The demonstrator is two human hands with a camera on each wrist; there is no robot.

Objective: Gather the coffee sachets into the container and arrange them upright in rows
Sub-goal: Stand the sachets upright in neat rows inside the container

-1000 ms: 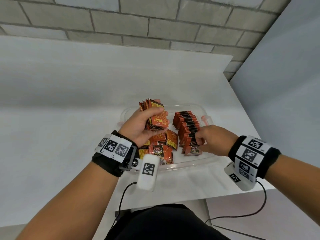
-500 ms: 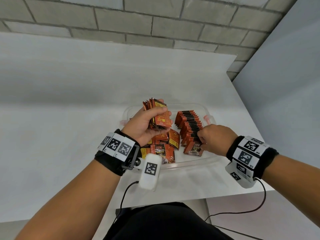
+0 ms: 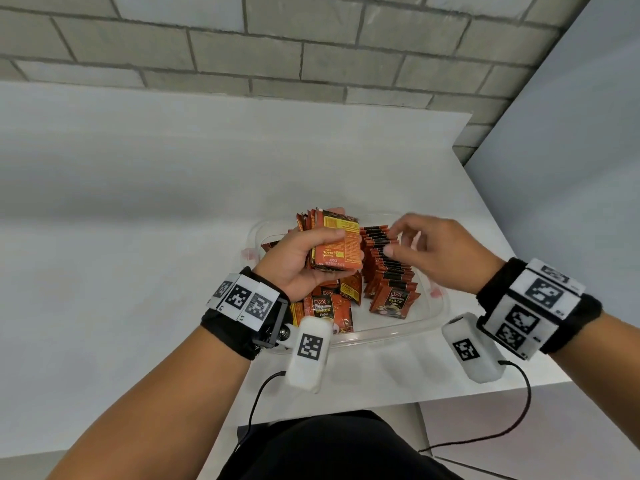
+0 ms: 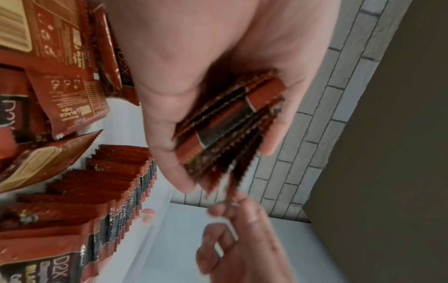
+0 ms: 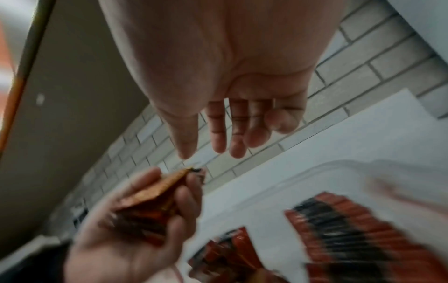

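Note:
My left hand grips a stack of orange coffee sachets above the clear plastic container; the left wrist view shows the stack edge-on between thumb and fingers. A row of upright sachets runs along the container's right half, seen also as the row and blurred as the row. Loose sachets lie flat at the container's near left. My right hand hovers over the row, fingers relaxed and holding nothing, close to the held stack; its fingers show spread and bare.
The container sits near the right front corner of a white table. A grey brick wall stands behind, and a plain grey panel rises to the right. Cables hang from both wrist cameras past the table's front edge.
My right hand has left the near end of the upright row, risen and opened, moving back and left toward the stack held in my left hand. The left hand stayed put.

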